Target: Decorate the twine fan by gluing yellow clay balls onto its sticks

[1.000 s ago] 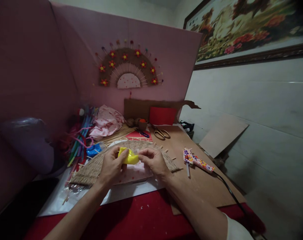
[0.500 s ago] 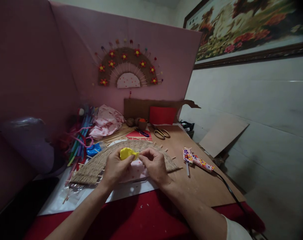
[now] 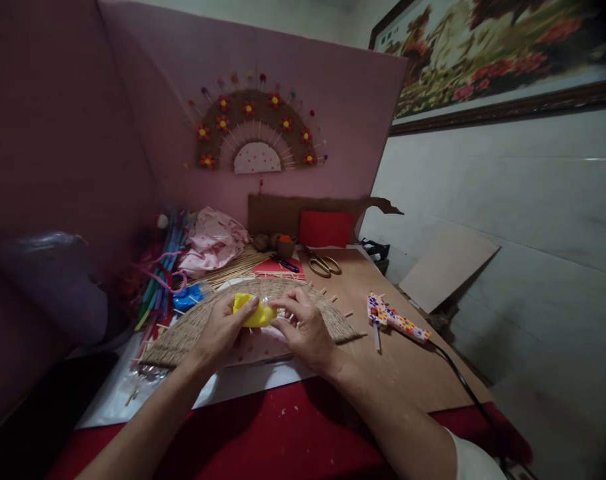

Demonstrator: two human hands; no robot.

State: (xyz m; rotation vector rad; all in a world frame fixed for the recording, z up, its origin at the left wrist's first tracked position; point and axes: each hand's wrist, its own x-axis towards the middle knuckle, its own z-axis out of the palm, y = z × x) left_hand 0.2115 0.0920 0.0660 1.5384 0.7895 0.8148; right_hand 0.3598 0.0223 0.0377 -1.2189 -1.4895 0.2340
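My left hand is closed round a small yellow lump of soft material, thumb on top. My right hand pinches at the lump's right end, the other fingers curled beside it. Both hands hover just above a woven straw half-circle fan with stick ends poking out of its rim; the fan lies on a white sheet. The fan's pink dotted centre shows between my wrists.
A flower-patterned glue gun with a black cord lies right of the fan on a brown board. Behind are scissors, a red card, bamboo sticks, pink cloth, pipe cleaners. A finished fan hangs on the pink backboard.
Both hands have sunk slightly toward the fan. The yellow lump has been turned and squeezed between the fingers, now flatter, and my right fingers have closed in on its end.
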